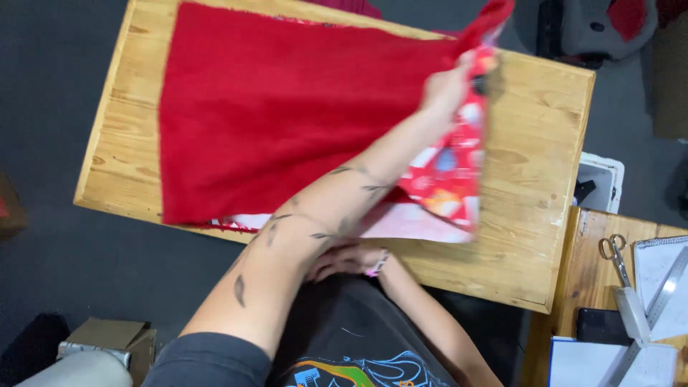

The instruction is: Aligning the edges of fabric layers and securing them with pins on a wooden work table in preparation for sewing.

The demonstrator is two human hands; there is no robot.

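Your left hand [448, 86] reaches far across the wooden table [537, 215], arm stretched out, fingers pinched on the corner of the red cloth [287, 115] and lifting its printed edge. Your right hand [344, 259] rests flat near your body, touching the cloth's near edge. The cloth is soft, fuzzy, roughly rectangular, its long side running left to right beneath your arm.

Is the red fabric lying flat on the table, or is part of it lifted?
Partly lifted: the red fabric lies spread on the wooden table, but the left hand raises its right edge, showing a printed underside.
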